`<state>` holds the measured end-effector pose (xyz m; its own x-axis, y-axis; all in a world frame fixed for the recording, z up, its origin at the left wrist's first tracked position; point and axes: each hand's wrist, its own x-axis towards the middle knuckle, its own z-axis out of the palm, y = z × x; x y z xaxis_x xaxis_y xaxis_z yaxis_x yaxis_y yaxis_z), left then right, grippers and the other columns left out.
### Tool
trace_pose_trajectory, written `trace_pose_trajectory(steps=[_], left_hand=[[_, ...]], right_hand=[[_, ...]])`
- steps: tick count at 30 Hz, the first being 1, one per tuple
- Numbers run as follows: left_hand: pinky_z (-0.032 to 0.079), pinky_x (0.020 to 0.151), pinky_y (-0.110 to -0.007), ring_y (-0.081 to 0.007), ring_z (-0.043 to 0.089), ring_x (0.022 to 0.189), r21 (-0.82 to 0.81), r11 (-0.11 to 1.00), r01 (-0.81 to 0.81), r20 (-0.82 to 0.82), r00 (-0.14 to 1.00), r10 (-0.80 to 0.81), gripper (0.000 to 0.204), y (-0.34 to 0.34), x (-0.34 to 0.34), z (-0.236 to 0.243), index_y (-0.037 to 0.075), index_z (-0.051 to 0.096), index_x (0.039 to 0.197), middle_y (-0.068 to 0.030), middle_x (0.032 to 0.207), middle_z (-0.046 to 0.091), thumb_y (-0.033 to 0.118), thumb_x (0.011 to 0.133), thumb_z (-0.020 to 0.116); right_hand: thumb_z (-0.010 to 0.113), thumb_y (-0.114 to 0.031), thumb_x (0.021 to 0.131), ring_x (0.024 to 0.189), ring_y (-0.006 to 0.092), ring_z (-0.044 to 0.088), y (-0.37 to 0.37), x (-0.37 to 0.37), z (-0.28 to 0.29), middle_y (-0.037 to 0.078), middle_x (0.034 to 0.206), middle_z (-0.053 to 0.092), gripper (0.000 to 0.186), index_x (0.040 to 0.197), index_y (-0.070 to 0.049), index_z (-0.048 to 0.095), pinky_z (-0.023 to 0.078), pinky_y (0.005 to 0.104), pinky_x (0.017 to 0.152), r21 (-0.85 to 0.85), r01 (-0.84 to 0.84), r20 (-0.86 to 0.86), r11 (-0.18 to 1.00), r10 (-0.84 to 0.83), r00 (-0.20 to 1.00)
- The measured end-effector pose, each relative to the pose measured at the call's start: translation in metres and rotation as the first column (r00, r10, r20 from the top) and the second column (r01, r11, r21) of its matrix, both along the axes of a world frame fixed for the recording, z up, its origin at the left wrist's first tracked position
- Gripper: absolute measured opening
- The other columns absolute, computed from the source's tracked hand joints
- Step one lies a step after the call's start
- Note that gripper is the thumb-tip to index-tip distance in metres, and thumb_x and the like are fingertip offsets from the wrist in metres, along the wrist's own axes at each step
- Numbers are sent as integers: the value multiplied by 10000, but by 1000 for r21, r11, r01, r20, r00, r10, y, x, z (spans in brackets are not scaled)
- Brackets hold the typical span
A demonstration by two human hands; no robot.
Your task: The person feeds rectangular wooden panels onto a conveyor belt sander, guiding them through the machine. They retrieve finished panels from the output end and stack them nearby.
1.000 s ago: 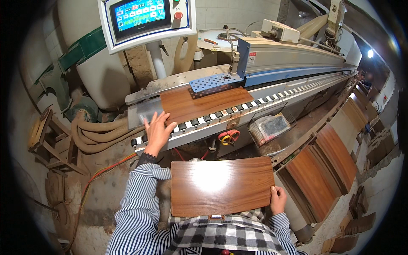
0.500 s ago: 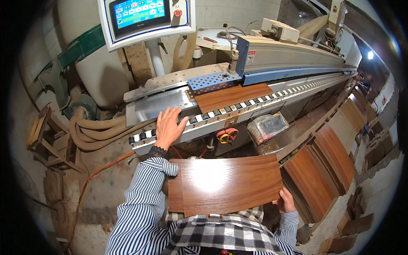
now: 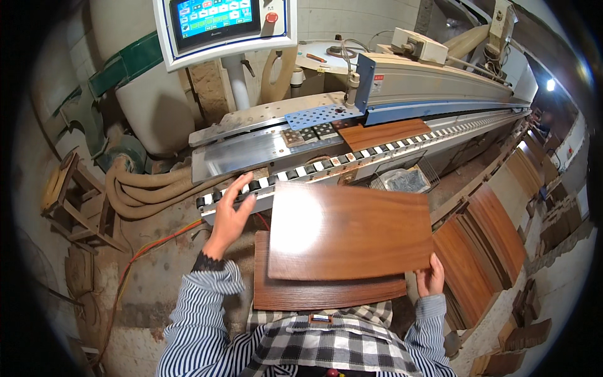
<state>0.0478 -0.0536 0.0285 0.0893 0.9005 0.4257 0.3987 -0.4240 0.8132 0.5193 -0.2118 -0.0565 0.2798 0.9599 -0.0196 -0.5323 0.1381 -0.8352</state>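
My right hand grips the right end of a wood-grain board, raised above a second brown board lying before my body. My left hand is open left of the raised board, fingers apart beside the machine's track of black and white pads. I see nothing in it. Another board lies along the track, partly under the blue guard beside a perforated blue plate. A bare metal bed extends left of it.
A touchscreen panel stands over the machine. Hoses and a wooden stool are at left. Stacked boards line the right side. A wire basket hangs below the track.
The board on the machine has travelled right along the track. My right hand has lifted the upper board forward off the lower one. My left hand has drawn back slightly leftward.
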Motion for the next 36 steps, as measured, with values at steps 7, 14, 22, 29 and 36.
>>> trace_pose_trajectory(steps=[7,14,22,29,36], left_hand=[[139,1169,-524,-343,246,1438,83,997,-4,-561,826,50,656,-49,-21,7,125,484,1398,-140,1514,363,410,837,672],[90,1172,-525,-316,282,1425,148,961,-232,-666,695,270,581,-14,-47,-20,139,494,1397,-140,1504,382,410,897,611],[70,1169,-525,-292,293,1426,85,919,-386,-645,681,346,597,29,-57,-20,146,521,1377,-142,1502,390,487,893,599],[72,1176,-496,-297,271,1435,7,907,-420,-669,672,317,658,58,-42,-6,129,509,1384,-144,1518,363,519,866,617],[102,1177,-479,-300,250,1440,77,864,-498,-636,642,427,716,56,-37,-17,126,482,1402,-163,1544,304,533,836,644]], right_hand=[[551,-240,982,775,171,686,114,-60,30,83,1007,695,305,1173,-6,600,572,285,691,-40,-155,13,987,156,988],[527,-308,1000,1030,277,659,183,-106,28,177,1193,616,291,1128,-48,555,553,359,859,-145,-383,-317,912,324,892],[508,-159,997,1080,219,631,102,-81,70,173,1238,615,430,1376,32,437,507,328,942,-142,-231,301,962,264,916],[588,-152,931,1165,280,564,-24,-43,-14,194,1243,583,436,1326,11,499,453,383,968,-6,310,914,951,-120,387],[631,-217,917,902,236,623,-41,-64,-60,159,977,659,297,1090,24,601,482,357,826,-67,471,888,880,-163,431]])
